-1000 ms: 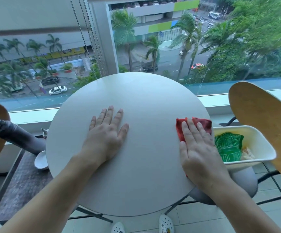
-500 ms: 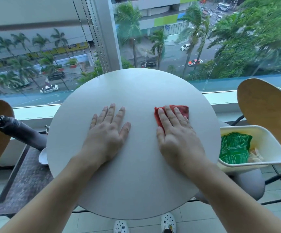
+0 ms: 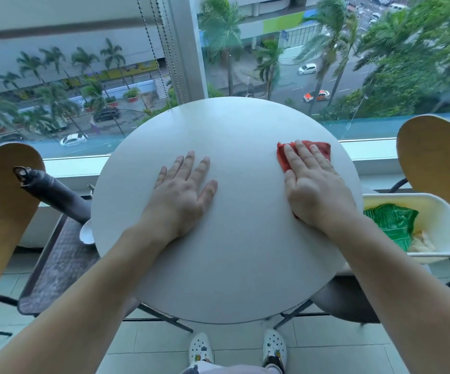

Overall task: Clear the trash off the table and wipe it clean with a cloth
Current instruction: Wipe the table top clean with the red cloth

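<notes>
1. Surface: a round white tabletop stands before a large window overlooking a street with palm trees and cars.
2. Red cloth lies on the right far part of the surface, near its edge; only its far corners show past the fingertips.
3. Right hand presses flat on the red cloth, fingers straight and close together, released rather than curled; nothing is grasped.
4. Left hand rests palm down on the bare surface left of centre, fingers spread and straight, holding nothing; it is well apart from the cloth.
5. White tray sits just beside the surface on the right, lower than the tabletop, on a grey seat. It holds a crumpled green wrapper and some pale scraps next to the wrapper.
6. Wooden chair backs stand at both sides: one at the right, one at the left.
7. Dark bottle lies tilted on the left chair, its cap end toward the chair back; a white dish peeks out from under the left rim of the surface.
8. White clogs on the person's feet show on the tiled floor below the near rim.
</notes>
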Available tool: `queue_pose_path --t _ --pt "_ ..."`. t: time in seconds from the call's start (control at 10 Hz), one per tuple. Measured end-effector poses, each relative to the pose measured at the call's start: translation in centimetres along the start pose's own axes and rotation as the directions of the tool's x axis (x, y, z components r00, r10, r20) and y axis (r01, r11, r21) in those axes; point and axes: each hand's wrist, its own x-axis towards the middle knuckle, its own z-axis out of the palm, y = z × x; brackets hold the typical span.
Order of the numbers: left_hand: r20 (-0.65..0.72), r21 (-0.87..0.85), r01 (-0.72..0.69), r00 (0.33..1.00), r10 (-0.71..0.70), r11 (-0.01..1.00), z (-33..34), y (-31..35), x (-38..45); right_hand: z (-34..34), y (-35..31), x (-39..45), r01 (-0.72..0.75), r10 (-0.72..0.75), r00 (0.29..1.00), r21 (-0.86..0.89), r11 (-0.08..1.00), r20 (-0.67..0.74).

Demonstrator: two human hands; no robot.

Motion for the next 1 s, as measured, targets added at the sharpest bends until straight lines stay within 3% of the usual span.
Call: queue_pose_path --t 0.4,0.7,0.9,1.0 --pt "0.014 0.012 0.001 1.000 -0.001 1.000 -0.2 0.0 -0.2 -1.0 3.0 -4.1 -0.057 0.057 0.998 -0.032 0.998 -0.001" --pt "-0.002 0.007 0.001 1.000 -0.001 1.000 0.1 0.1 -0.3 -0.1 0.2 -10.9 0.003 -0.001 0.999 -0.065 0.998 0.034" --pt "-0.009 0.008 -0.003 1.000 0.003 1.000 0.2 0.0 -0.2 2.3 -4.4 -14.1 0.106 -0.108 0.986 -0.025 0.994 -0.128" --pt "-0.014 0.012 -0.004 1.000 0.004 1.000 0.3 -0.1 -0.1 3.4 -6.2 -13.8 0.139 -0.140 0.981 -0.018 0.990 -0.136"
